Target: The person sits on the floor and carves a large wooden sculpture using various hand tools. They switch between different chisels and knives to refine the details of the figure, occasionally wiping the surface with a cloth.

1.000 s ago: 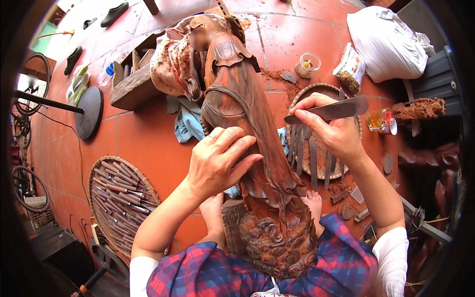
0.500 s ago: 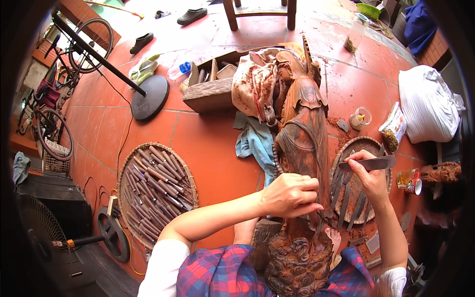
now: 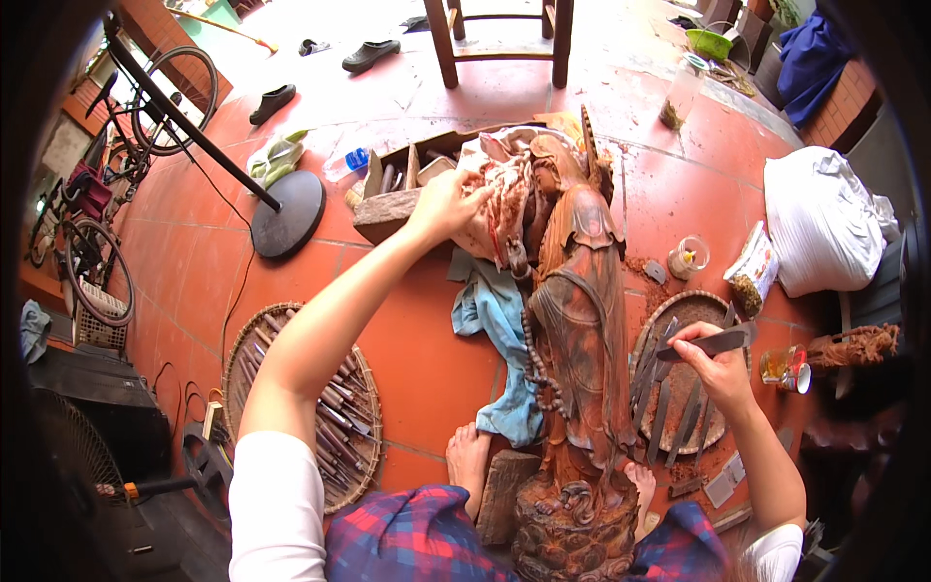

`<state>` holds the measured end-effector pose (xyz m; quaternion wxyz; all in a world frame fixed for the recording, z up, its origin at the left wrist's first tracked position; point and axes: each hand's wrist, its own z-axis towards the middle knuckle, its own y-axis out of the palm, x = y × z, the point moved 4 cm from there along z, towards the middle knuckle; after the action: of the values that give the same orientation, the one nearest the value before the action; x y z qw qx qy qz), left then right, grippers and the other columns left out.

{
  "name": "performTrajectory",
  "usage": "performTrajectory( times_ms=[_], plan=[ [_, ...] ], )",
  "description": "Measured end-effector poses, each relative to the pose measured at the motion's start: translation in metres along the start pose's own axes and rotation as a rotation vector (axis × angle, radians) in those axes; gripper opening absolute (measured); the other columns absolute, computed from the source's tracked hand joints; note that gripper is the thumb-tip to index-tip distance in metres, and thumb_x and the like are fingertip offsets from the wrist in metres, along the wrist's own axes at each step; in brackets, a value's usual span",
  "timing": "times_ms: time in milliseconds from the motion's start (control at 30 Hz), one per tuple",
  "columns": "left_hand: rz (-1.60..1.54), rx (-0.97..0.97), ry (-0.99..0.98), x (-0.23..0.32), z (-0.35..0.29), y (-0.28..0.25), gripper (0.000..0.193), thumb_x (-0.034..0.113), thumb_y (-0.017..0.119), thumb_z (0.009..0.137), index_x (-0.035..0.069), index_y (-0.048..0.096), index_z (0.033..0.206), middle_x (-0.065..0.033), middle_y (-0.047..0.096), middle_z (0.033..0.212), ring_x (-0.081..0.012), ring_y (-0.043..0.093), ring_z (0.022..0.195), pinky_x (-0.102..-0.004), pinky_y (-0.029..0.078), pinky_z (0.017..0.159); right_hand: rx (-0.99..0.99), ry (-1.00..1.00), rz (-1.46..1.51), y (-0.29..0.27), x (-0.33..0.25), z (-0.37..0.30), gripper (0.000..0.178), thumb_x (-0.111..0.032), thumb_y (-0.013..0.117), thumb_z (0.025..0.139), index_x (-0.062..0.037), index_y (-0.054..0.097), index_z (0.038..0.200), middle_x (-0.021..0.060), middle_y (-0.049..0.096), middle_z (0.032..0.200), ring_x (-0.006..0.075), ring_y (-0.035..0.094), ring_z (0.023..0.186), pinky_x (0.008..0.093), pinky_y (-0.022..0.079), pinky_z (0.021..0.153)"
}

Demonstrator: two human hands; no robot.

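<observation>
A carved brown wooden statue [image 3: 587, 315] of a robed figure stretches away from between my knees, its lotus-like base nearest me. Beside the statue's head, my left hand [image 3: 448, 206] has its fingers closed on a pale, brown-stained cloth [image 3: 493, 184], which lies over the wooden box. On the other side, my right hand [image 3: 716, 367] grips a flat dark metal blade [image 3: 722, 341]. It hovers over a round woven tray [image 3: 690, 301] where several similar flat metal tools [image 3: 663, 412] lie. A light blue cloth [image 3: 499, 339] trails along the statue's left side.
To the left, a round basket [image 3: 229, 388] holds many wood-handled chisels [image 3: 339, 417]. Beyond are a wooden box [image 3: 385, 215] and a black round stand base [image 3: 291, 213]. A jar [image 3: 690, 257], a glass [image 3: 776, 364] and a white sack [image 3: 824, 223] stand right; a wooden chair [image 3: 504, 56] is ahead.
My left hand has moved from above the statue's lower part forward and left to the stained cloth. My right hand keeps the blade, now slightly lower. The view has shifted a little.
</observation>
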<state>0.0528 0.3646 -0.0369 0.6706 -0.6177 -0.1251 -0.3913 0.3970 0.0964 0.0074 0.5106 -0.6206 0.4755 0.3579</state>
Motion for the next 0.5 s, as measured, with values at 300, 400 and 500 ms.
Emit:
performTrajectory(
  times_ms=[300,400,500],
  plan=[
    [-0.008,0.121,-0.535,-0.084,0.098,0.033,0.092,0.039,0.076,0.076,-0.007,0.036,0.143,-0.0303,0.058,0.130,-0.0370,0.056,0.125,-0.0422,0.045,0.104,0.221,0.065,0.106,-0.006,0.002,-0.015,0.010,-0.009,0.063,0.094,0.0006,0.066,0.095,0.0038,0.066,0.090,0.0109,0.063,0.086,0.0249,0.050,0.079],
    [-0.124,0.101,-0.728,-0.114,0.103,0.067,0.101,0.039,0.083,0.068,-0.009,0.037,0.143,-0.0297,0.055,0.135,-0.0361,0.057,0.125,-0.0389,0.046,0.103,0.287,0.136,0.137,0.005,0.017,-0.026,0.009,-0.009,0.064,0.093,0.0001,0.066,0.095,0.0025,0.065,0.089,0.0091,0.059,0.084,0.0227,0.046,0.078],
    [-0.629,0.159,-0.640,-0.144,0.129,0.118,0.042,0.021,0.078,0.064,-0.005,0.072,0.096,-0.0184,0.074,0.091,-0.0254,0.073,0.086,-0.0352,0.055,0.080,0.317,0.177,0.125,0.013,0.021,-0.032,0.008,-0.009,0.065,0.093,-0.0006,0.066,0.095,0.0016,0.063,0.087,0.0078,0.056,0.083,0.0205,0.041,0.075]
  ],
)
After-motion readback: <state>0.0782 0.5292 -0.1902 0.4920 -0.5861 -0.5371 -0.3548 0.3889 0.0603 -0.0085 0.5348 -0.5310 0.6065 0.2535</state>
